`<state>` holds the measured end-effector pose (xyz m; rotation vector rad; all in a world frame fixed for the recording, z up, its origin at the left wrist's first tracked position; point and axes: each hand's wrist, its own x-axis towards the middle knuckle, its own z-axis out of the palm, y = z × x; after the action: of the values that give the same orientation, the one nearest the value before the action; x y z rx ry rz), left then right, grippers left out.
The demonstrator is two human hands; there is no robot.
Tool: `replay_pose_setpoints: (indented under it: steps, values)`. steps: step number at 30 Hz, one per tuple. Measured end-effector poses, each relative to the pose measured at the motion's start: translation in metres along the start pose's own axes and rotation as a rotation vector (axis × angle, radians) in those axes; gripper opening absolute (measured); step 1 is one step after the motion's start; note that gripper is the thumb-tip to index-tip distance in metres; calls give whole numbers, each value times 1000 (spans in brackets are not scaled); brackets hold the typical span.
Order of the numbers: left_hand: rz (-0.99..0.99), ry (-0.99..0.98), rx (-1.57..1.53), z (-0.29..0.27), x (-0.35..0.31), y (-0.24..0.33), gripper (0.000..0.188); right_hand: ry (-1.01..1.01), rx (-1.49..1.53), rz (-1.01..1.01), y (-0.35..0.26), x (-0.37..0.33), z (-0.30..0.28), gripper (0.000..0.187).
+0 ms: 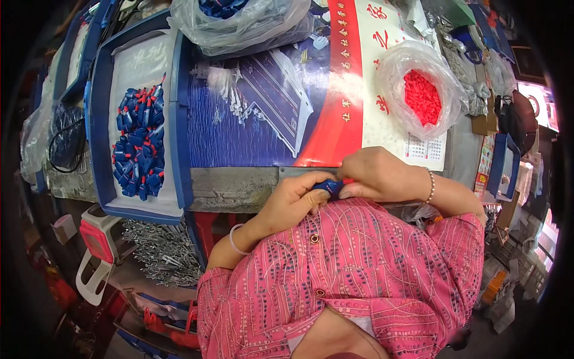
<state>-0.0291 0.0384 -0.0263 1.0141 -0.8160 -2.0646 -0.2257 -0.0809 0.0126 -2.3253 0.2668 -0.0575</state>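
Observation:
Close to my body, at the table's near edge, my left hand (294,200) is closed round a small blue plastic piece (327,186). From the other side my right hand (378,175) pinches a small red plastic piece (348,181) against its end. Fingers cover part of both, so how far they are joined cannot be seen. To the left, a blue tray (181,128) lined with white paper holds a heap of blue pieces with red tips (140,143). At the far right, an open clear plastic bag (391,69) contains many loose red pieces (423,97).
A second clear bag (263,33) with blue pieces stands at the back. A printed poster (257,107) covers the tabletop. Below the tray lie many thin metallic rods (164,251), beside a white and red plastic stool (98,242). Another blue tray (507,164) is at the right.

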Motion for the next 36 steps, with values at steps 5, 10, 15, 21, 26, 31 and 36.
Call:
replay_pose_setpoints:
  steps: [5,10,15,21,26,31,36]
  values:
    - [548,329,706,0,3,2,28,35,482,328,-1,-4,-8,51]
    - [670,384,878,-2,8,2,33,100,336,274,0,-6,-3,45]
    - [716,411,1014,-1,10,7,34,-2,350,339,-5,5,-6,34]
    - [544,225,605,-4,1,7,24,175,-273,-101,-7,11,7,28]
    - [274,145,438,-3,2,-4,22,-41,-224,-6,-8,13,6,27]
    - [704,375,831,-4,3,-9,30,-239,956,721,-12,21,4,41]
    - [630,257,1149,-14,7,-9,32,-242,1101,769,-6,15,13,42]
